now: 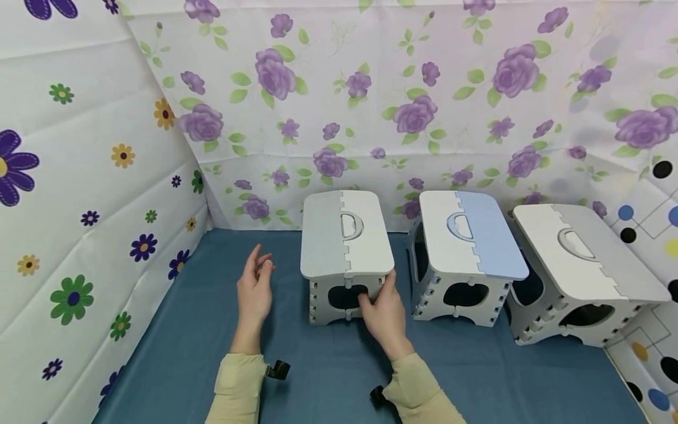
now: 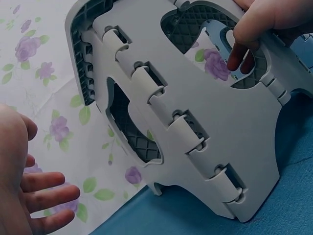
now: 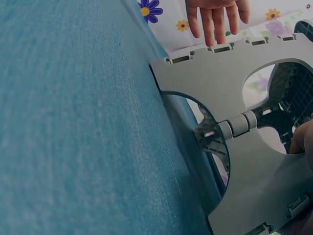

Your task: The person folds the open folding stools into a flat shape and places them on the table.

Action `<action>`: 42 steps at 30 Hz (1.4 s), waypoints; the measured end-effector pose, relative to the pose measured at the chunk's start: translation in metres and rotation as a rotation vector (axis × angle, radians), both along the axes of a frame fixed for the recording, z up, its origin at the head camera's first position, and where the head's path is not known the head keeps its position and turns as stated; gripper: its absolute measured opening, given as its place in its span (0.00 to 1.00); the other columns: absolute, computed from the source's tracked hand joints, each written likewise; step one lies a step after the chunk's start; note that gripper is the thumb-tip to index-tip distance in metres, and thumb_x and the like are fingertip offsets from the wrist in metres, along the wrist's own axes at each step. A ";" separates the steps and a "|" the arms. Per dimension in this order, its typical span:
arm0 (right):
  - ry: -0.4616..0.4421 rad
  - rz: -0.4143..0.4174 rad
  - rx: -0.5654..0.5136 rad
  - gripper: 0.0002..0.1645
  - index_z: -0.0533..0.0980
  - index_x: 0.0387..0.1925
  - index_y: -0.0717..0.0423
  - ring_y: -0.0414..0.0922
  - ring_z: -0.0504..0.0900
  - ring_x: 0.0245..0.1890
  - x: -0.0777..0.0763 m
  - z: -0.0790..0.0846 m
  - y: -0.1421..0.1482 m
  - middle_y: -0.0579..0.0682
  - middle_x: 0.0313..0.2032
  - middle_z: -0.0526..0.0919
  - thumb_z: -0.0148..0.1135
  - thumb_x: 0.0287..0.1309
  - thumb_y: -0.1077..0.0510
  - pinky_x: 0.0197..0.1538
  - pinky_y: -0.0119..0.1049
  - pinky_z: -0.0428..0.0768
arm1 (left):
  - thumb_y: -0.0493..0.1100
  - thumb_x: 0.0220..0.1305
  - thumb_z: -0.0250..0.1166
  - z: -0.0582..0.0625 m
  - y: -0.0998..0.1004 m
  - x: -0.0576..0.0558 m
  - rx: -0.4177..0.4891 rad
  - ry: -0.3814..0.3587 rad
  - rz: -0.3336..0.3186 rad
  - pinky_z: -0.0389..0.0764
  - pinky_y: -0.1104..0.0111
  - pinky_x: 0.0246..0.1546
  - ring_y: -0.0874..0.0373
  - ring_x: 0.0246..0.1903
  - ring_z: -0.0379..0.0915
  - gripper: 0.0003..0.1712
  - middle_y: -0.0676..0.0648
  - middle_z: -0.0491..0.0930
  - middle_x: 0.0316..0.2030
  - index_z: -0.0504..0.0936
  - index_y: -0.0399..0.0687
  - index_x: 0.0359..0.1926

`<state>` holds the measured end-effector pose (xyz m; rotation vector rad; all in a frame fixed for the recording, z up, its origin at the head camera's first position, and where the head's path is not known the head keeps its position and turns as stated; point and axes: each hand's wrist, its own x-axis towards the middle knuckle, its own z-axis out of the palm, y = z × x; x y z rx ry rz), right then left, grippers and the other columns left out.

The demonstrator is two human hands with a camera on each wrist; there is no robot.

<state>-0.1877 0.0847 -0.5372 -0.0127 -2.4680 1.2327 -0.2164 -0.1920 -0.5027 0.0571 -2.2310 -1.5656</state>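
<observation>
A grey and white folding step stool (image 1: 321, 241) stands unfolded, with a handle set in its top and oval holes in its sides. My right hand (image 1: 386, 318) grips its front right corner, the thumb hooked into the oval hole of the front panel. In the left wrist view, the fingers of that right hand (image 2: 274, 27) show through the panel's opening. My left hand (image 1: 255, 297) is held apart from the stool on its left side, fingers extended and loosely spread. The right wrist view shows the left hand (image 3: 217, 19) beyond the stool's hinged side panel (image 3: 225, 73).
To the right stand a white and blue folding stool (image 1: 492, 235) and another white and grey one (image 1: 582, 253), both unfolded. A blue cloth (image 1: 175, 359) covers the surface. Flower-print sheets (image 1: 328, 76) hang behind and at the left; a dotted sheet (image 1: 651, 353) is at the right.
</observation>
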 end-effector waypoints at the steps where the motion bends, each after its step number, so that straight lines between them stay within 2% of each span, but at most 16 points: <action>1: 0.000 0.003 0.000 0.49 0.54 0.80 0.55 0.62 0.87 0.42 0.000 0.000 0.000 0.67 0.55 0.83 0.70 0.64 0.58 0.37 0.59 0.83 | 0.49 0.88 0.51 0.000 0.000 0.000 -0.001 -0.001 -0.001 0.76 0.45 0.63 0.40 0.60 0.80 0.31 0.38 0.78 0.68 0.62 0.49 0.83; 7: 0.004 0.044 -0.021 0.46 0.57 0.78 0.56 0.60 0.87 0.40 0.000 0.000 0.004 0.67 0.54 0.84 0.69 0.65 0.60 0.36 0.57 0.83 | 0.51 0.88 0.51 0.000 0.000 -0.001 -0.014 -0.017 -0.014 0.76 0.44 0.62 0.41 0.60 0.80 0.31 0.40 0.79 0.67 0.61 0.51 0.84; 14: -0.003 0.136 -0.098 0.47 0.54 0.79 0.54 0.64 0.85 0.54 0.001 -0.002 0.014 0.69 0.61 0.80 0.66 0.66 0.64 0.50 0.63 0.83 | 0.51 0.88 0.51 -0.002 0.000 0.002 -0.018 -0.022 -0.029 0.76 0.45 0.62 0.41 0.60 0.80 0.31 0.40 0.81 0.65 0.61 0.51 0.84; 23: 0.006 0.230 -0.156 0.45 0.54 0.77 0.52 0.61 0.83 0.58 -0.004 -0.003 0.026 0.68 0.63 0.79 0.63 0.66 0.69 0.55 0.63 0.81 | 0.51 0.87 0.52 -0.002 -0.001 0.004 -0.007 -0.047 -0.067 0.76 0.45 0.63 0.41 0.62 0.78 0.33 0.40 0.80 0.66 0.59 0.51 0.84; 28: -0.007 0.258 -0.173 0.45 0.54 0.77 0.50 0.60 0.83 0.58 -0.009 -0.002 0.029 0.67 0.63 0.80 0.61 0.65 0.71 0.55 0.62 0.81 | 0.47 0.84 0.59 0.000 -0.002 0.001 -0.019 -0.085 -0.111 0.72 0.44 0.66 0.42 0.69 0.71 0.38 0.38 0.74 0.72 0.56 0.50 0.86; 35: -0.036 0.298 -0.236 0.45 0.56 0.76 0.46 0.58 0.79 0.64 -0.013 0.000 0.033 0.64 0.67 0.77 0.59 0.64 0.74 0.61 0.60 0.76 | 0.40 0.73 0.68 -0.001 -0.002 -0.003 -0.103 -0.149 -0.189 0.65 0.39 0.72 0.39 0.78 0.58 0.49 0.37 0.61 0.80 0.51 0.48 0.87; 37: -0.037 0.306 -0.248 0.45 0.57 0.76 0.46 0.56 0.78 0.63 -0.014 0.000 0.034 0.62 0.68 0.77 0.57 0.64 0.75 0.60 0.58 0.75 | 0.40 0.73 0.69 -0.002 -0.002 -0.003 -0.129 -0.151 -0.207 0.65 0.38 0.72 0.38 0.78 0.58 0.49 0.37 0.63 0.79 0.53 0.49 0.86; 42: -0.037 0.317 -0.244 0.46 0.57 0.77 0.46 0.56 0.76 0.57 -0.014 -0.001 0.036 0.60 0.69 0.76 0.56 0.63 0.76 0.55 0.55 0.71 | 0.43 0.73 0.70 -0.006 -0.005 -0.003 -0.178 -0.168 -0.222 0.74 0.39 0.64 0.35 0.72 0.67 0.43 0.34 0.71 0.74 0.62 0.49 0.83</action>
